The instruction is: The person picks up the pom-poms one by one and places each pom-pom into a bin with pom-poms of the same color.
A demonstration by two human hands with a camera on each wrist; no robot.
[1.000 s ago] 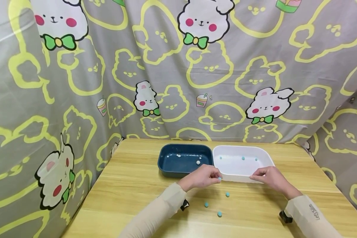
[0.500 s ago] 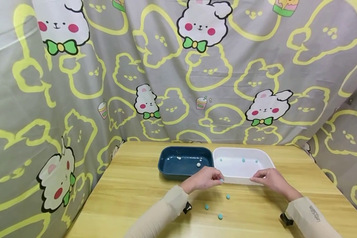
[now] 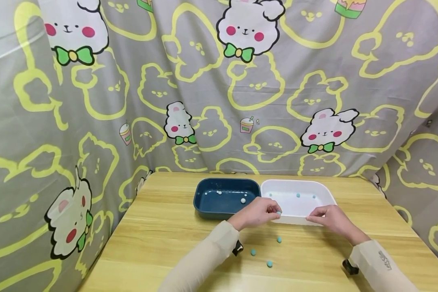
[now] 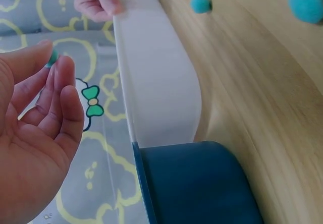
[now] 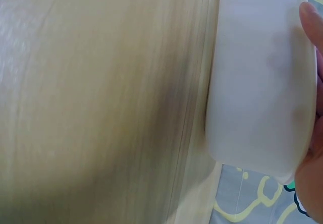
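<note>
Right hand (image 3: 328,217) grips white tray (image 3: 293,220) edge, left hand (image 3: 257,211) pinches pom-pom (image 4: 52,58).

Teal ball (image 4: 53,58) partly hidden by left hand (image 4: 38,143) (itself cropped, left-wrist view).

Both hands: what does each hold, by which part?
Left hand pinches a blue-green ball by its sides; right hand holds the white tray by its near rim.

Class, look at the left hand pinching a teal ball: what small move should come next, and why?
Probably ease the left hand over the white tray and release its teal ball, which appears at the near rim: that tray holds three teal balls, the blue tray holds white balls, and the right hand grips the white tray.
</note>
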